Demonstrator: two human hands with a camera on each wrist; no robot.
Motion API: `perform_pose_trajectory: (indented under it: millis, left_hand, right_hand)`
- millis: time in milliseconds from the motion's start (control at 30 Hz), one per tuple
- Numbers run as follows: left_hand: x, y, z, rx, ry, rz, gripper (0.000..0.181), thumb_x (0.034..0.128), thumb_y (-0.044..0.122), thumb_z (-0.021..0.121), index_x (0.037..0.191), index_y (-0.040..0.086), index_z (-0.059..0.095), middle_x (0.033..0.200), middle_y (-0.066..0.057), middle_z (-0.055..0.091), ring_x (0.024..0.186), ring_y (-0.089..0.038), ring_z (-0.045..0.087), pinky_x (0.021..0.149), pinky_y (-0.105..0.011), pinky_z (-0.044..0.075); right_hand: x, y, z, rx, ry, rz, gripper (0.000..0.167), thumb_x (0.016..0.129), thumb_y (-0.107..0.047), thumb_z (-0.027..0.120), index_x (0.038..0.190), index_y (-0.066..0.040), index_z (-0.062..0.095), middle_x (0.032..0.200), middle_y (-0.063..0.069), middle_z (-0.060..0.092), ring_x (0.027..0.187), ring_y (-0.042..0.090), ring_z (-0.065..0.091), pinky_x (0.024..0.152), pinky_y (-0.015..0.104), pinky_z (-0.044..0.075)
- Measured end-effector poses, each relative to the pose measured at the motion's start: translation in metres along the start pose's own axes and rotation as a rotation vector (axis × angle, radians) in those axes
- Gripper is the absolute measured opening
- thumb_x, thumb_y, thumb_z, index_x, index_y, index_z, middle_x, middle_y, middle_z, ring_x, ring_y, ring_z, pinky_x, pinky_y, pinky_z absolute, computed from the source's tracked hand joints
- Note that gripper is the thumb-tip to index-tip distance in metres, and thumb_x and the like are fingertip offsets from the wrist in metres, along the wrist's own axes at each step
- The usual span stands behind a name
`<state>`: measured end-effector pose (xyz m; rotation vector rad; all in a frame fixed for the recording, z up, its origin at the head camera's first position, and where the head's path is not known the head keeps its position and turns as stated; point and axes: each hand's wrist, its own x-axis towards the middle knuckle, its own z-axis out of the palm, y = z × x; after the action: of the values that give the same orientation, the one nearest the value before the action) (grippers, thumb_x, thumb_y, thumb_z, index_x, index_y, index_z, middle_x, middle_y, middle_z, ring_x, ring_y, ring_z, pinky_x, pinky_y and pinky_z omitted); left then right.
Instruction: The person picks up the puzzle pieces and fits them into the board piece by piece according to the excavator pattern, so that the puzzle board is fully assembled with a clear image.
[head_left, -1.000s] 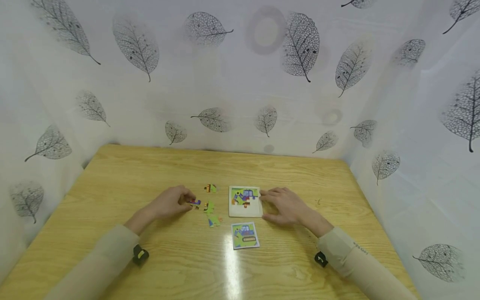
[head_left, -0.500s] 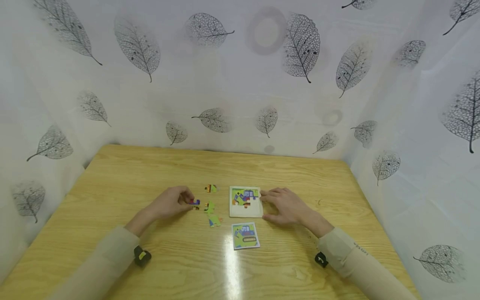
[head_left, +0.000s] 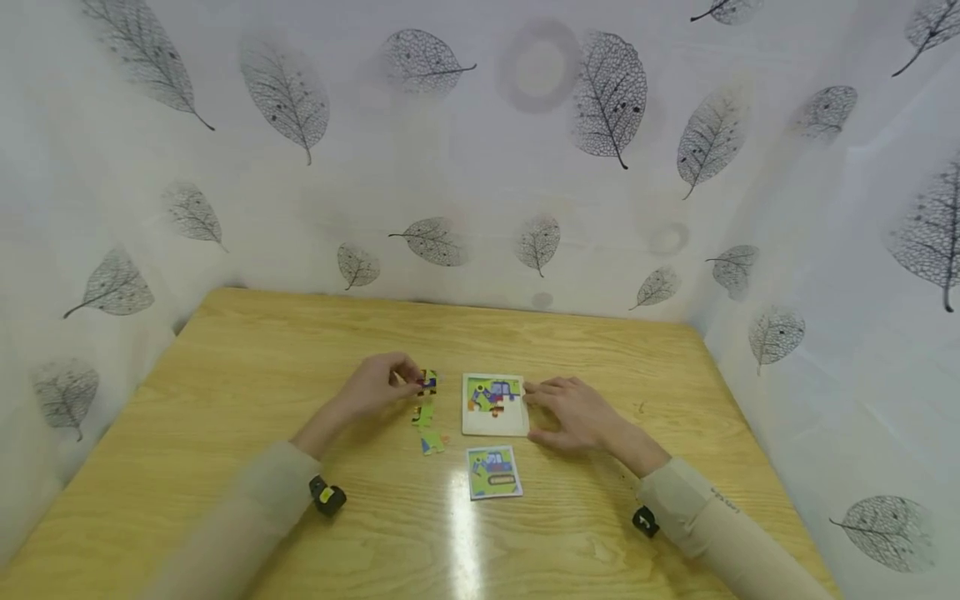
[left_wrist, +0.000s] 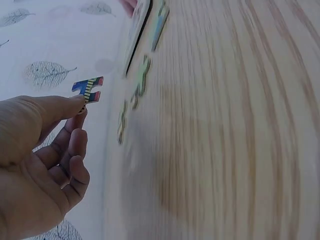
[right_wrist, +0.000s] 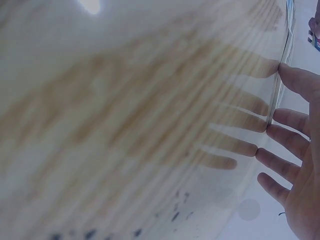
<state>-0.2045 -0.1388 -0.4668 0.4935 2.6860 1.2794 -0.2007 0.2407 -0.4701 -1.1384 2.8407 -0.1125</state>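
Observation:
Between thumb and index finger, my left hand [head_left: 378,385] pinches a blue, red and yellow-striped jigsaw piece [left_wrist: 89,90], raised above the table in the left wrist view. Its other fingers curl loosely. Below it in the head view lie two loose green jigsaw pieces, an upper piece [head_left: 423,414] and a lower piece [head_left: 431,442]; a third loose piece [left_wrist: 122,122] is largely covered by the held one there. To their right is a white-framed puzzle board [head_left: 480,427], its upper part filled with pieces. My right hand [head_left: 573,414] touches the board's right edge with extended fingertips.
A small picture card [head_left: 494,472] of a digger-like vehicle lies on the wooden table [head_left: 360,533] just in front of the board. Behind and at both sides hangs a white curtain [head_left: 480,150] printed with leaves.
My left hand has lifted the pinched jigsaw piece and carried it right and away from me, over the farthest loose piece. My right hand stays at the board's edge.

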Motion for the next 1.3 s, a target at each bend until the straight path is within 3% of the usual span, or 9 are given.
perform_pose_trajectory:
  millis: [233, 500, 633, 1033, 1300]
  left_hand:
    - [0.013, 0.011, 0.029, -0.081, -0.01, -0.036, 0.011, 0.0969, 0.015, 0.075, 0.107, 0.012, 0.073, 0.102, -0.003, 0.073, 0.089, -0.014, 0.062, 0.079, -0.026, 0.052]
    - [0.025, 0.03, 0.058, -0.137, 0.02, -0.042, 0.01, 0.0948, 0.014, 0.077, 0.104, 0.013, 0.074, 0.098, -0.003, 0.072, 0.084, -0.014, 0.062, 0.077, -0.026, 0.053]
    - [0.029, 0.039, 0.07, -0.122, 0.018, -0.048, 0.009, 0.0949, 0.015, 0.077, 0.103, 0.014, 0.073, 0.097, -0.001, 0.072, 0.082, -0.013, 0.063, 0.076, -0.026, 0.053]
    - [0.045, 0.056, 0.095, -0.077, -0.031, -0.013, 0.009, 0.0952, 0.018, 0.078, 0.102, 0.015, 0.074, 0.101, -0.003, 0.077, 0.091, -0.015, 0.069, 0.083, -0.032, 0.057]
    - [0.047, 0.063, 0.103, -0.057, -0.069, -0.013, 0.009, 0.0944, 0.016, 0.079, 0.102, 0.016, 0.073, 0.098, -0.002, 0.077, 0.086, -0.013, 0.067, 0.081, -0.031, 0.055]
  right_hand:
    - [0.0, 0.0, -0.001, -0.007, -0.007, 0.0, 0.061, 0.097, -0.053, 0.067, 0.145, -0.015, 0.063, 0.159, 0.007, 0.056, 0.14, 0.036, 0.058, 0.117, 0.058, 0.045]
    - [0.001, 0.0, -0.001, -0.013, -0.002, -0.004, 0.061, 0.096, -0.053, 0.067, 0.144, -0.015, 0.064, 0.159, 0.007, 0.056, 0.14, 0.036, 0.058, 0.117, 0.058, 0.046]
    - [0.001, -0.001, -0.001, -0.008, -0.002, -0.004, 0.061, 0.096, -0.053, 0.068, 0.144, -0.015, 0.064, 0.159, 0.007, 0.056, 0.14, 0.037, 0.058, 0.117, 0.059, 0.045]
    - [0.0, -0.001, -0.002, -0.002, -0.011, 0.01, 0.061, 0.096, -0.053, 0.068, 0.144, -0.015, 0.064, 0.159, 0.006, 0.056, 0.14, 0.037, 0.058, 0.118, 0.06, 0.044]
    - [0.001, 0.0, -0.001, -0.005, -0.009, 0.007, 0.061, 0.096, -0.053, 0.067, 0.143, -0.015, 0.064, 0.159, 0.005, 0.056, 0.141, 0.037, 0.058, 0.118, 0.059, 0.044]
